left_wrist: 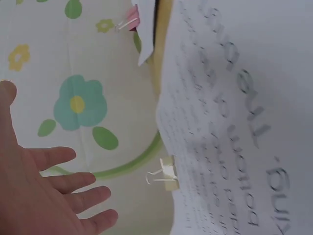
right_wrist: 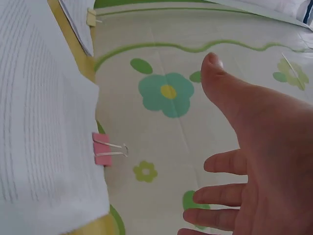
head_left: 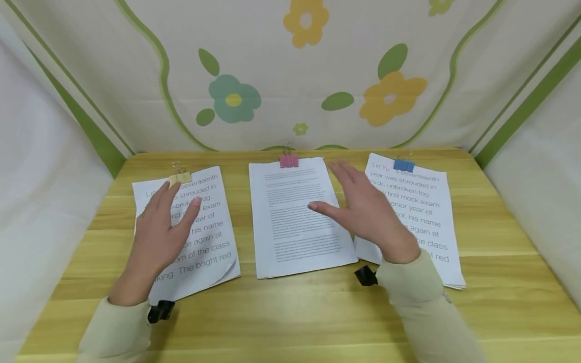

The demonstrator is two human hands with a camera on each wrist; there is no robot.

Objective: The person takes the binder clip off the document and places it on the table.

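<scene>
Three clipped paper stacks lie side by side on the wooden table (head_left: 290,312). The left stack (head_left: 206,242) carries a yellow binder clip (head_left: 180,177), the middle stack (head_left: 297,217) a pink clip (head_left: 288,161), the right stack (head_left: 426,201) a blue clip (head_left: 403,164). My left hand (head_left: 159,232) hovers open over the left stack, fingers spread, holding nothing. My right hand (head_left: 363,206) hovers open between the middle and right stacks. In the left wrist view the yellow clip (left_wrist: 166,174) shows beside my fingers (left_wrist: 73,196). The right wrist view shows the pink clip (right_wrist: 105,149) and my open hand (right_wrist: 244,161).
A flowered cloth backdrop (head_left: 290,75) rises behind the table, with white cloth walls at both sides. The left stack's near right corner (head_left: 227,264) curls up. Bare wood runs along the front edge.
</scene>
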